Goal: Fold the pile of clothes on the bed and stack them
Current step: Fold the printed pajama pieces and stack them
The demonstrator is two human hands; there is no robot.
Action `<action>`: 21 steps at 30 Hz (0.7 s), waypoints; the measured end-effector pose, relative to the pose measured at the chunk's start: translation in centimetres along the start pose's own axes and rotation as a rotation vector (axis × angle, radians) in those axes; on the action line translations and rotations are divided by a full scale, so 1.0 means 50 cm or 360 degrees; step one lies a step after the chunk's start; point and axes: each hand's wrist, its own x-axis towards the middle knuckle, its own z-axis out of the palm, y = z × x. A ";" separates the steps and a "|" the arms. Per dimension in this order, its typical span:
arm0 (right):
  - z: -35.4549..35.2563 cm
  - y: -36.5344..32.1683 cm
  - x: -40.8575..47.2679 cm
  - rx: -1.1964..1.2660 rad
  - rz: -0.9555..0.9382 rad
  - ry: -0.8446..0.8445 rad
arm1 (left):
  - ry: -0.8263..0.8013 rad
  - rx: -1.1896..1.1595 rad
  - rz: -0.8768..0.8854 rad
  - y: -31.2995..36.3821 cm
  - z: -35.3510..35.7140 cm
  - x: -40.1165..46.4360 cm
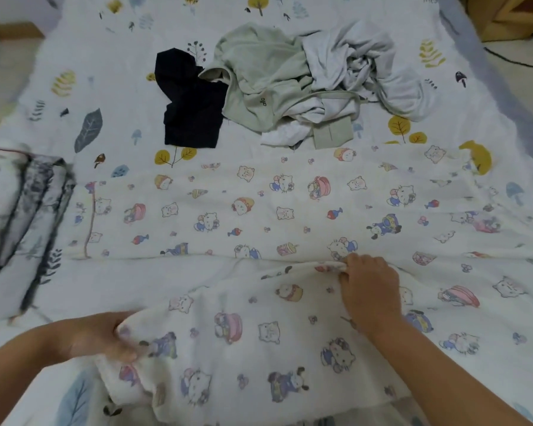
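You have one cartoon-print cloth (259, 216) spread across the near bed (120, 41), your left hand (111, 336) gripping its near corner and your right hand (366, 281) pinching a fold, with three loose garments behind in a pile (290, 81) and a blurred folded stack (22, 216) cut off at left.

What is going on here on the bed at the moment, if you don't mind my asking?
A person is folding a white cartoon-print cloth spread across the bed. The left hand grips its near edge and the right hand pinches a fold further along. Beyond it lies an unfolded pile: a dark garment, a pale green top and a light grey garment. Folded items sit at the left.
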 end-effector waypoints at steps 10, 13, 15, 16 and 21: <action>-0.044 -0.001 0.021 0.0128 -0.0206 -0.0734 | -0.0041 -0.1475 0.0026 0.037 0.034 -0.135; -0.069 0.002 0.042 0.0138 -0.0301 -0.1051 | -0.0328 -0.1140 0.0060 -0.063 -0.034 -0.148; -0.079 -0.018 0.063 0.0249 -0.0329 -0.1125 | -0.0135 -0.0760 -0.0034 -0.121 -0.097 -0.140; -0.079 -0.033 0.073 0.0306 -0.0334 -0.1095 | 0.0003 -0.0712 -0.0103 -0.136 -0.123 -0.136; -0.026 -0.122 0.093 0.0378 -0.0132 -0.0440 | 0.0758 -0.1446 -0.0118 -0.048 -0.138 -0.086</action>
